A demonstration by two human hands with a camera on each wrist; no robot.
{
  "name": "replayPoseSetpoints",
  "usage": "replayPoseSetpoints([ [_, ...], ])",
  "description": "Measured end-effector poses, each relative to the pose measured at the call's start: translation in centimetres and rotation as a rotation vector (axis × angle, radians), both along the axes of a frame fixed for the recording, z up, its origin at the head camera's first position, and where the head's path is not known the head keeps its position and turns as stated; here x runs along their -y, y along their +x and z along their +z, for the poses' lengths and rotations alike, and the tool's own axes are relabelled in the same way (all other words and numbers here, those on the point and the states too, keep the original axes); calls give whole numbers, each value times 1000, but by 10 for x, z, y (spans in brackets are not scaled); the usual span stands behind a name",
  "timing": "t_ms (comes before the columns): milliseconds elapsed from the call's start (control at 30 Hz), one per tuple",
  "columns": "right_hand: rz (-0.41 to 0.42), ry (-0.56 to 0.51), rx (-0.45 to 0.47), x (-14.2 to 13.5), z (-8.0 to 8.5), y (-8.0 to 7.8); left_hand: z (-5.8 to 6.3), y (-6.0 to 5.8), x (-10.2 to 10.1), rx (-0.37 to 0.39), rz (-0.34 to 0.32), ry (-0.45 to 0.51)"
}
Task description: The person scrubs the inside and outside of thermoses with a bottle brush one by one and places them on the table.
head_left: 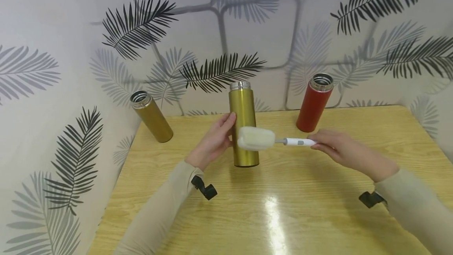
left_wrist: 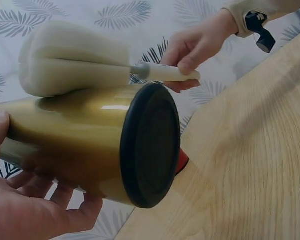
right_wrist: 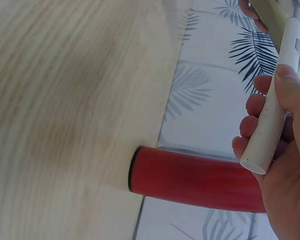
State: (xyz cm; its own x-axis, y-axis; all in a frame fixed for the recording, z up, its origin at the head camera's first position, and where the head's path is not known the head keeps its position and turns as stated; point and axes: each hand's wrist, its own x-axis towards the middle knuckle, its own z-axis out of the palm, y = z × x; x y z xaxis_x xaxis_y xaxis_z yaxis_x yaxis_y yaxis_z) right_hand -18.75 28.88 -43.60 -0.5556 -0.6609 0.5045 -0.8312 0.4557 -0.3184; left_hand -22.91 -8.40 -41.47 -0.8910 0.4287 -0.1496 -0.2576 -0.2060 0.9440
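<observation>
My left hand (head_left: 216, 139) grips a yellow-gold metal thermos (head_left: 244, 113) around its side, holding it nearly upright above the table. Its silver neck has no lid, and in the left wrist view its black base (left_wrist: 152, 145) faces the camera. With my right hand (head_left: 339, 150) I hold a bottle brush by its white handle (right_wrist: 270, 120). The brush's thick cream sponge head (head_left: 256, 139) lies sideways across the thermos's side in the head view. Seen from the left wrist, the sponge head runs along the thermos wall.
On the wooden table (head_left: 226, 215), an open red thermos (head_left: 315, 103) stands at the back right. An open bronze-gold thermos (head_left: 152, 117) stands at the back left. A wall with leaf-print covering (head_left: 255, 42) rises right behind the table's far edge.
</observation>
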Motion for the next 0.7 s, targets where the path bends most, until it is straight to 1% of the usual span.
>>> replayPoseSetpoints([
  [167,19,34,49,-1,-8,6,3,-3,2,-8,49,49],
  [267,29,37,48,-1,-12,8,4,-4,3,0,96,77],
  [367,37,15,29,-1,-14,8,4,-4,3,6,122,86],
  [433,22,0,13,0,-14,8,2,-3,2,5,115,86],
  [567,-50,-5,-11,0,-9,8,-2,-2,0,-1,77,92],
  [633,-79,0,-13,0,-6,8,-3,-1,0,-16,54,88],
  [700,-92,-14,-14,0,-4,6,-2,0,-1,-28,33,80],
])
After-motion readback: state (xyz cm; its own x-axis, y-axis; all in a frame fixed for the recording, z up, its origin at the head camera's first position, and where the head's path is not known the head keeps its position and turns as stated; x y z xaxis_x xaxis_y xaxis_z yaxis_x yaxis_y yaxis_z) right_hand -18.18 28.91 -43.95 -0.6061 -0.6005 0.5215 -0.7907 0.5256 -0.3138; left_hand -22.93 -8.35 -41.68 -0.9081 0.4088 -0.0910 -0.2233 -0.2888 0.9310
